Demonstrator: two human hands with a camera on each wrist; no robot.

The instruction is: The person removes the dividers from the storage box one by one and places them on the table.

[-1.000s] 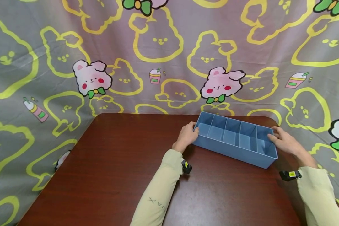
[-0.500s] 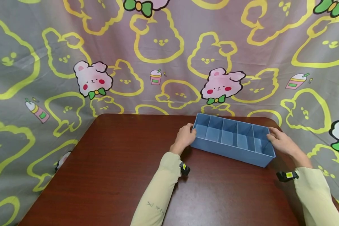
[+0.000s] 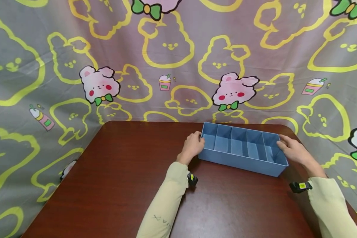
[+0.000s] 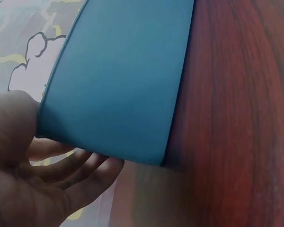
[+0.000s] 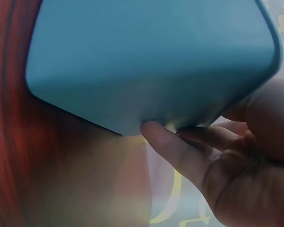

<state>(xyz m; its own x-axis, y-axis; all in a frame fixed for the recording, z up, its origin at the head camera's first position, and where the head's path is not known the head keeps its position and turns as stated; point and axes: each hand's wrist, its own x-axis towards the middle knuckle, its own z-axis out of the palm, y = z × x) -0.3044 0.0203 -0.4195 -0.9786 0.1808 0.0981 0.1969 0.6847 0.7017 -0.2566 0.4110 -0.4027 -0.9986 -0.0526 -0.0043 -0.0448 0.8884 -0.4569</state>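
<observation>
A long blue storage box (image 3: 241,162), split by thin dividers into a row of several compartments, sits at the right rear of the table with its opening upward. Nothing lies in the compartments. At its left end my left hand (image 3: 192,145) grips the short wall, fingers outside and thumb at the rim. My right hand (image 3: 294,151) holds the opposite end, its thumb over the rim. In the left wrist view, the fingertips of the left hand (image 4: 52,184) touch the end of the box (image 4: 118,80). The right wrist view has the right hand's fingers (image 5: 163,139) against the box wall.
The dark brown wooden table (image 3: 122,178) extends left and forward of the box. Behind it hangs a grey curtain (image 3: 154,99) with yellow bear outlines, close to the table's rear edge. A small black camera (image 3: 299,187) is strapped at the right wrist.
Both hands have shifted the box a little to the left, and it lies less slanted than before. Their hold on its two ends stays the same.
</observation>
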